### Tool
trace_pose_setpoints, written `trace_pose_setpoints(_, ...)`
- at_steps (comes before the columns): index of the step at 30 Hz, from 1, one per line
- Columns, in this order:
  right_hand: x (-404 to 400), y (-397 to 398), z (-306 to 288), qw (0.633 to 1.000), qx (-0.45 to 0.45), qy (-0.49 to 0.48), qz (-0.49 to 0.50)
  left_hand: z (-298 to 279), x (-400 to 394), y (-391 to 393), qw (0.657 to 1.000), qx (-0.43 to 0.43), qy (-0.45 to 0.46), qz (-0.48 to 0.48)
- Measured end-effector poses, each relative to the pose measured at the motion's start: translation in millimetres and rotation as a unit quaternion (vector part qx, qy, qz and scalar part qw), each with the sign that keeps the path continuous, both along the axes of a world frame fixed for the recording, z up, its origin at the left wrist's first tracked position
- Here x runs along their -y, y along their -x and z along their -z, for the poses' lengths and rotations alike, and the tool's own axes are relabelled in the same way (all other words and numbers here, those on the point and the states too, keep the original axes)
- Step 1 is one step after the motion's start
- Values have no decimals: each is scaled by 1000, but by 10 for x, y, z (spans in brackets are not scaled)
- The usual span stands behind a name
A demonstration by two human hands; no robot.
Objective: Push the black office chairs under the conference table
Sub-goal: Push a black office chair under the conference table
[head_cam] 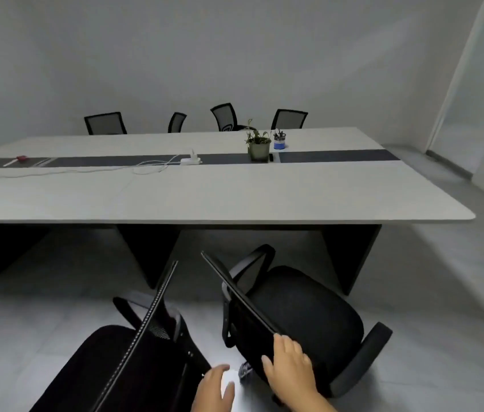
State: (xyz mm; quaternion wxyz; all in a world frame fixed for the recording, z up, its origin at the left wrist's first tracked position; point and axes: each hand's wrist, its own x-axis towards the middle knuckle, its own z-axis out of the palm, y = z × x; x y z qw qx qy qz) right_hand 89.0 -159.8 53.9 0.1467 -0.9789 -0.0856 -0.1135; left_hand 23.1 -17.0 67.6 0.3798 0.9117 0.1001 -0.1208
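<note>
Right hand (289,368) grips top edge of right chair's backrest (243,307), likely to steer it; left hand (215,388) open, empty, between chairs; both chairs stand short of conference table (205,191); left chair (109,367) untouched.

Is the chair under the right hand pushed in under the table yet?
Not yet. The chair stands clear of the table, angled, with the right hand on its backrest.

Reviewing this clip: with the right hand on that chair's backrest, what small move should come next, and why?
Probably turn the right chair to face the conference table, then push. The right hand grips its backrest, but it stands angled, clear of the table; the left hand hangs free.
</note>
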Motion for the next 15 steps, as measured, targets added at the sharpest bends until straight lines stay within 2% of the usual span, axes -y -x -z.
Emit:
trace_pose_setpoints(2,-58,-82,20,1000,-1,21,15,-37,11,-203,996,80,-31,-37)
trace_pose_setpoints(4,-35,-88,117,999,-3,45,17,-142,8,-367,992,105,-63,-18)
trace_pose_setpoints(8,219,-149,225,998,11,62,23,-102,7,-726,982,121,-133,50)
trace_pose_setpoints(13,575,-123,301,992,46,114,-23,115,150,-1115,948,129,-243,159)
trace_pose_setpoints(15,837,-118,349,989,70,128,-33,187,159,-1205,929,189,-255,188)
